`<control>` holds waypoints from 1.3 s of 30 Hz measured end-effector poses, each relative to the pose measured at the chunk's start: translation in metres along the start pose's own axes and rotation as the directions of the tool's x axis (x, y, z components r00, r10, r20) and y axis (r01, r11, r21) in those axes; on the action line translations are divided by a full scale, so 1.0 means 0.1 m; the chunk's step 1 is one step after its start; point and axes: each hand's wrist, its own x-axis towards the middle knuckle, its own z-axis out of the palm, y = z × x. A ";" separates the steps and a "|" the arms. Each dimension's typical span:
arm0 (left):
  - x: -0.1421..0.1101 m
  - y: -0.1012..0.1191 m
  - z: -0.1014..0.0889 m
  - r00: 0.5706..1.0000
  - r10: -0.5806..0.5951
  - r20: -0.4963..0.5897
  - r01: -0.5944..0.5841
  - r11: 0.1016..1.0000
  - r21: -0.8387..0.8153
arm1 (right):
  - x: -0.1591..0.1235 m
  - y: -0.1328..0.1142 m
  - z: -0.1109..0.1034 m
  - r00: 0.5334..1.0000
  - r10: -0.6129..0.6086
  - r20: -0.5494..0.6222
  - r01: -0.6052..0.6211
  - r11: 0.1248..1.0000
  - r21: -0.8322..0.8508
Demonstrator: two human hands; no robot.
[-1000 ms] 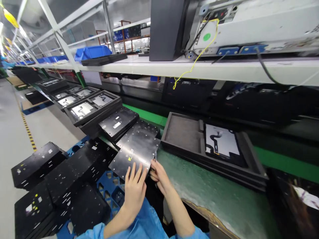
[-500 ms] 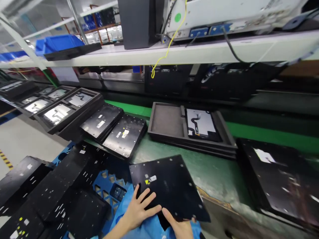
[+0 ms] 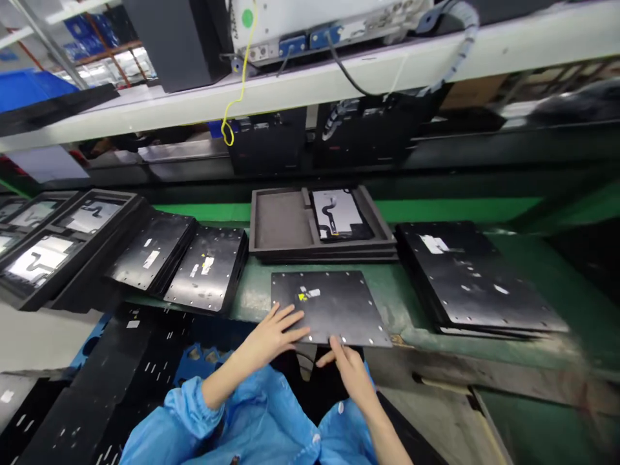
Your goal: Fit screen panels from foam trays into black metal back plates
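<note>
1. The left hand (image 3: pixel 278 332) is open, fingers spread palm-down over the near left part of a dark panel (image 3: pixel 334 316), apparently to steady it.
2. The right hand (image 3: pixel 349 368) meets the panel's near edge with an extended finger, the others loosely curled; I cannot tell whether it pinches the edge from below. That spot would suit guiding or squaring the plate.
3. The panel lies face up on the green bench (image 3: pixel 259 284), its near edge along the bench's near edge, probably for easy reach by both hands.
4. Just beyond it stands a foam tray (image 3: pixel 281 223), with a silver-and-black part (image 3: pixel 339 216) in the right compartment; the divider likely keeps pieces from rubbing.
5. To the left are two piles of similar panels, a nearer stack (image 3: pixel 206 271) and an outer stack (image 3: pixel 152 252); to the right is a larger stack (image 3: pixel 484 278). Piling them at either side leaves working room between.
6. Half a second ago the panel was tilted over the bench's near edge; now it is flat. The view has swung right, while the tray's contents look unchanged.
</note>
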 end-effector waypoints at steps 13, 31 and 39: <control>1.12 -0.39 -0.04 0.910 -0.327 -0.255 0.329 0.944 -0.033 | -0.28 0.40 -0.14 0.995 -0.005 -0.104 0.008 1.000 0.025; 1.73 -0.41 0.09 0.932 -0.290 -0.218 0.321 0.939 0.124 | -0.41 0.69 -0.13 0.916 0.071 -0.396 -0.068 0.997 0.024; 1.74 -0.44 0.08 0.934 -0.269 -0.235 0.299 0.949 0.100 | -0.39 0.88 -0.05 0.903 -0.029 -0.429 -0.007 0.997 -0.081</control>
